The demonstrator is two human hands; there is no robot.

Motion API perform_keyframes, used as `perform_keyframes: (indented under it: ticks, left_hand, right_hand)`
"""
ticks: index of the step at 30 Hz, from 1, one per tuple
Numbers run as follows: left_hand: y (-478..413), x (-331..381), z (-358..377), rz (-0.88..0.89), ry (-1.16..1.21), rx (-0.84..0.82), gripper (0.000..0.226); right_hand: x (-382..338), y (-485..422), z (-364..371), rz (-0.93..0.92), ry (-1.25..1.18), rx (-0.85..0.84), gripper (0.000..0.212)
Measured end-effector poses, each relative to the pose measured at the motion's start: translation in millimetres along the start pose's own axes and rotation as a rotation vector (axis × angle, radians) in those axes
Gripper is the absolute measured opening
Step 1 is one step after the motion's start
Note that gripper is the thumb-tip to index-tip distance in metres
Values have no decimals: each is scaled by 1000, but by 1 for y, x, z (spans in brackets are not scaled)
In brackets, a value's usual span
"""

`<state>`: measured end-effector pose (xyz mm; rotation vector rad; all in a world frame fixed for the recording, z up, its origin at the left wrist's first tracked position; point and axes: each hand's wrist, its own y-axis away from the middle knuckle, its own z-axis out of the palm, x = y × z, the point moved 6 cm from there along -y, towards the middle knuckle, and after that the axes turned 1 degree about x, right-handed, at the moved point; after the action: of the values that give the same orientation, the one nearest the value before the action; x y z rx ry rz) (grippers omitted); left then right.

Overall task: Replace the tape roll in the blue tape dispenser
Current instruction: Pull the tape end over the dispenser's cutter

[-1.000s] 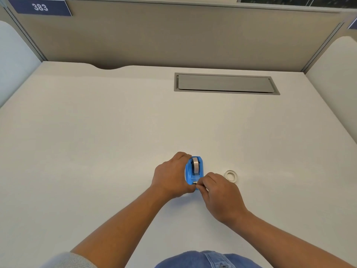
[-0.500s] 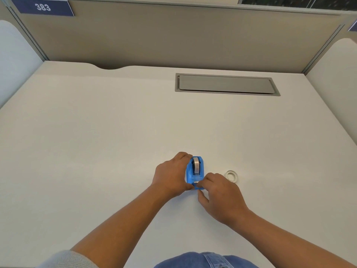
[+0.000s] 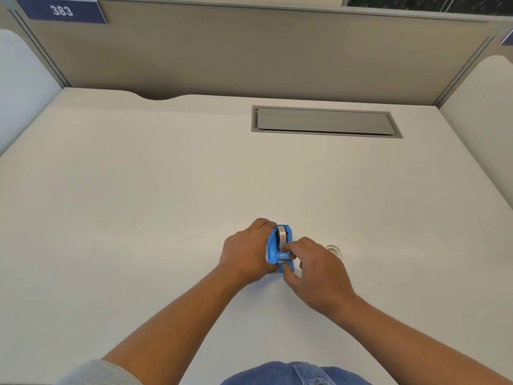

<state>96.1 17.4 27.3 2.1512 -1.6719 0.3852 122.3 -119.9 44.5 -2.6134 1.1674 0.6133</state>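
The blue tape dispenser (image 3: 273,250) stands on the white desk (image 3: 138,204), near the front middle, with a tape roll (image 3: 282,235) seated in it. My left hand (image 3: 245,252) wraps around the dispenser's left side and holds it down. My right hand (image 3: 315,269) is at the dispenser's right front; its index finger lies over the tape strip between roll and cutter, and the thumb sits below the cutter end. A second, clear tape roll (image 3: 334,249) lies flat on the desk just right of my right hand, partly hidden by it.
A grey cable hatch (image 3: 324,122) is set into the desk at the back right. Beige partition panels (image 3: 249,56) close the back, and white side panels (image 3: 483,112) stand left and right. A blue sign reading 383 (image 3: 62,11) hangs top left.
My right hand's fingers have moved up from the cutter end onto the tape strip above it. The left hand and the dispenser have stayed put.
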Motion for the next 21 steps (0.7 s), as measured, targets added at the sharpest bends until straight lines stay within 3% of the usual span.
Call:
perform_keyframes:
  ticks: [10,21]
  left_hand:
    - [0,-1,1,-5,4,-2,80]
    - [1,0,1,5,1,19,80]
  right_hand:
    - [-1,-11,5,37,40,-41,17]
    - [-7,6,8,6,46,38,14]
